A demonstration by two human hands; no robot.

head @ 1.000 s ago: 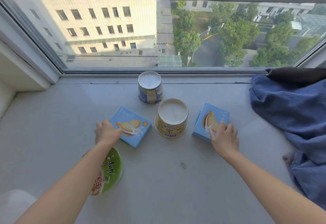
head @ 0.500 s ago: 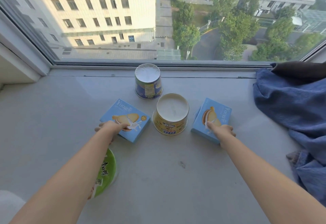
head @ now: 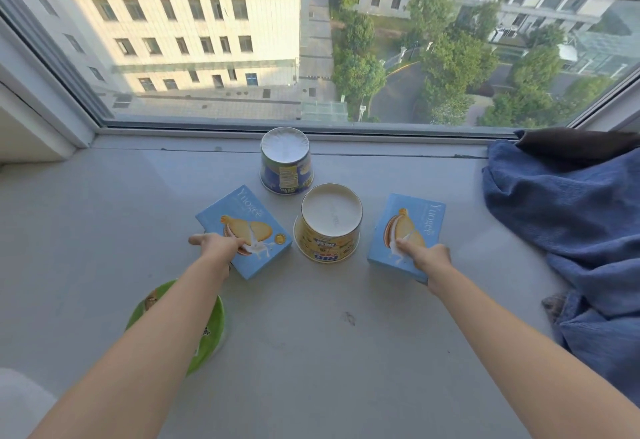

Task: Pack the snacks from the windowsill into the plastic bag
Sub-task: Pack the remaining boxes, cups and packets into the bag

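Packing barely begun: my left hand [head: 216, 248] grips the left biscuit box [head: 249, 222] and my right hand [head: 427, 258] the right biscuit box [head: 414, 220] by their near edges, both flat mid-windowsill [head: 104, 231] flanking the yellow tub [head: 329, 227]; 0 of 5 snacks bagged.

Daylight enters through the far window [head: 311, 58]. The sunlit building [head: 173, 23] outside is bright, near overexposure. The windowsill [head: 311, 352] is evenly lit with soft, faint shadows. Wide-angle distortion bends the frame edges. Focus is sharp.
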